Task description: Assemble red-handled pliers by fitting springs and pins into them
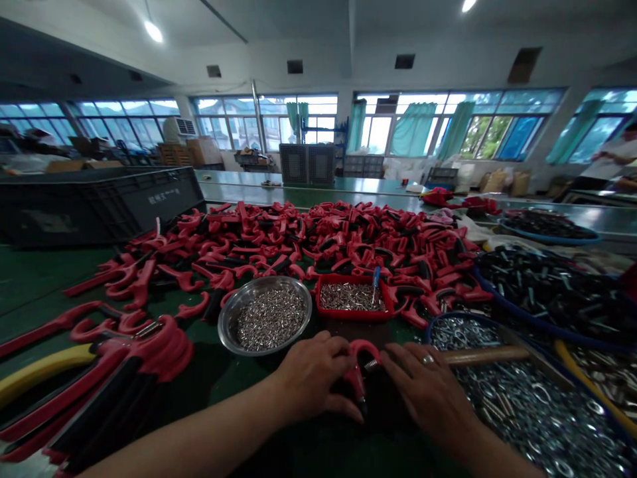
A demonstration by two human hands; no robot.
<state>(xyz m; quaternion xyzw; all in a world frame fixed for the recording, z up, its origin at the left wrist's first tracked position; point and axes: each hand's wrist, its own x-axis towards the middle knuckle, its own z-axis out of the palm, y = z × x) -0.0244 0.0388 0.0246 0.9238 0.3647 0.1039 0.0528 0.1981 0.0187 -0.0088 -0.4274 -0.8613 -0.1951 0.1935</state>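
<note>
My left hand (316, 375) is closed on a red hook-shaped plastic part (356, 375), fingers on its left side and thumb low near the dark end. A ridged metal piece, a screw or spring (371, 364), shows inside the curve. My right hand (430, 388), with a ring on one finger, has its fingertips against the hook's right end; its thumb is hidden. Just beyond the hands are a steel bowl (223, 335) of small metal pins and a red tray (321, 312) of similar pieces, with a blue-handled tool (376, 277) standing in it.
A large heap of red hook parts (343, 232) spreads behind the bowls. Red and black handles (129, 372) lie at left, before a grey crate (99, 202). A wooden hammer handle (485, 355) rests over a tub of washers (542, 398) at right. Another person (612, 159) stands far right.
</note>
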